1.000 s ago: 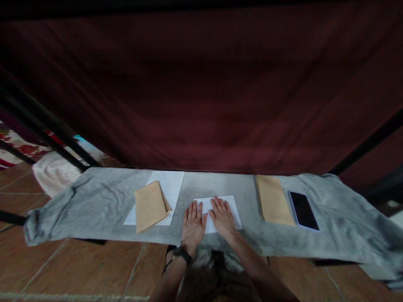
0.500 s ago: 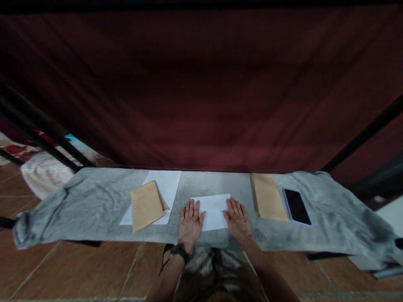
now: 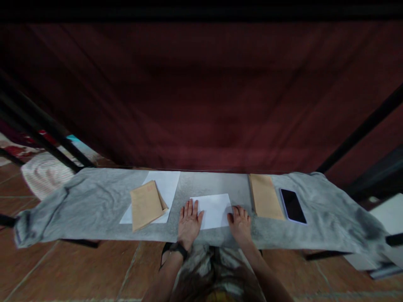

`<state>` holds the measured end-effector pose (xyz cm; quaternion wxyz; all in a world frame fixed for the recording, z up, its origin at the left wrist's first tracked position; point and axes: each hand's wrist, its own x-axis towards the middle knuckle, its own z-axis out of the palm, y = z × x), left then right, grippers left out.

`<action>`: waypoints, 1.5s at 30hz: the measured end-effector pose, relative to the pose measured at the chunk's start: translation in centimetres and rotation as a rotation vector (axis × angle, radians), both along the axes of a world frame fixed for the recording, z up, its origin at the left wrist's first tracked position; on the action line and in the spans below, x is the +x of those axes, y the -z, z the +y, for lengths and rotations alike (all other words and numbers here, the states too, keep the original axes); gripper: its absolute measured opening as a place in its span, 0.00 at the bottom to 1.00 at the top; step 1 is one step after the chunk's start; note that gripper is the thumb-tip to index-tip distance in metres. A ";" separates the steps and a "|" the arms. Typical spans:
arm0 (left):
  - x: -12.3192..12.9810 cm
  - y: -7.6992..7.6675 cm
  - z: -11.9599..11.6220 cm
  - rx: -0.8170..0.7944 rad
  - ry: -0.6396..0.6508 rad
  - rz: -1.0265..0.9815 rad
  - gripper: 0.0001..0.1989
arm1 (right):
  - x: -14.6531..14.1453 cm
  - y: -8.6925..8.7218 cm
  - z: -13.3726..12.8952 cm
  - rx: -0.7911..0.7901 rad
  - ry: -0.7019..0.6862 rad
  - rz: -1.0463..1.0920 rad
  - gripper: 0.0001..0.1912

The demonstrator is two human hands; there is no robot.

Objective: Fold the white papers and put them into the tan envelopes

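A folded sheet of white paper lies flat on the grey cloth in front of me. My left hand rests flat along its left edge, fingers stretched out and slightly spread, a dark watch on the wrist. At the paper's right edge is my right hand. Its fingers are bent but apart, with the thumb close to the paper's edge, and I see nothing held in them.
To the left, a folded brown envelope lies over a white sheet. Brown envelopes and a phone lie on the right. A grey cloth covers the narrow surface, and a dark red fabric panel rises behind it.
My right hand has gone from lying flat with fingers stretched to bent fingers, and has shifted slightly off the paper's right edge. My left hand stays flat in place.
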<state>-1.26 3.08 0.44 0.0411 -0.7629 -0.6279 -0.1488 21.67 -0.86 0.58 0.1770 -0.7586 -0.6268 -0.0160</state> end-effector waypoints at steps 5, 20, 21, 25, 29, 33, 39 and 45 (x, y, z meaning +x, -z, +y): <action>0.0 -0.2 -0.2 0.018 0.003 0.005 0.30 | -0.8 -1.0 0.8 -0.024 0.035 0.015 0.16; -0.5 -0.1 -0.5 0.055 -0.024 -0.251 0.29 | 1.1 -2.8 3.4 0.221 -0.081 0.529 0.20; -0.6 -0.1 -0.6 0.060 -0.037 -0.303 0.29 | 1.2 -3.7 3.7 0.252 -0.077 0.555 0.22; -1.0 -0.4 -0.8 0.068 -0.060 -0.469 0.29 | 1.4 -7.9 3.9 0.456 -0.064 0.658 0.25; -1.3 -0.4 -0.8 0.062 -0.069 -0.597 0.28 | 0.5 -9.3 2.1 0.453 -0.366 0.593 0.20; -1.9 -0.3 -0.7 0.045 -0.102 -0.715 0.27 | -0.3 -5.7 -1.2 0.196 -0.604 0.392 0.17; -2.3 -0.8 -0.6 -0.021 -0.002 -0.728 0.22 | 1.1 -1.0 -5.1 0.050 -0.725 0.202 0.21; 2.1 -2.7 -0.2 -0.187 0.426 -0.430 0.21 | 2.0 -0.6 -5.4 0.052 -0.706 0.174 0.27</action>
